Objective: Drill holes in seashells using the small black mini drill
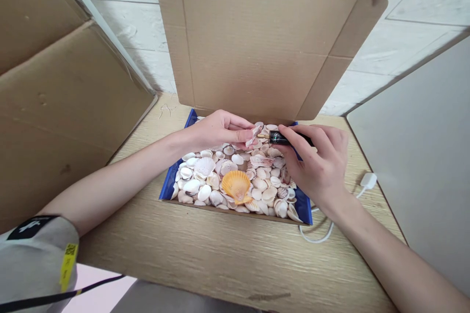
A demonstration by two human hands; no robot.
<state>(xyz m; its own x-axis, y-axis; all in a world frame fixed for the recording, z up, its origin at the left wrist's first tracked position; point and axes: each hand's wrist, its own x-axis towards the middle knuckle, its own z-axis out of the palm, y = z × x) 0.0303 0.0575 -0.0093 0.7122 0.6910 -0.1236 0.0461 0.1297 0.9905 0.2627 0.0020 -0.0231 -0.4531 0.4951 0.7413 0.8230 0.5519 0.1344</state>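
My left hand (pixel 229 129) pinches a small pale pinkish seashell (pixel 254 136) between thumb and fingers, above the box. Wrapped in my right hand (pixel 317 156) is a slim black mini drill (pixel 279 138) with a brass-coloured chuck, lying sideways. Its tip points left and meets the shell, or comes very close; whether a bit enters it I cannot tell. Beneath both hands a shallow cardboard box with blue sides (pixel 169 178) holds many white, cream and pink shells. A large orange scallop shell (pixel 236 186) lies on top near the front.
The box's open cardboard lid (pixel 257 39) stands upright behind it. Cardboard panels (pixel 66 102) rise at the left, and a pale panel (pixel 418 122) at the right. A white cable (pixel 319 240) with a plug (pixel 368 181) lies on the wooden table (pixel 205 244) to the right.
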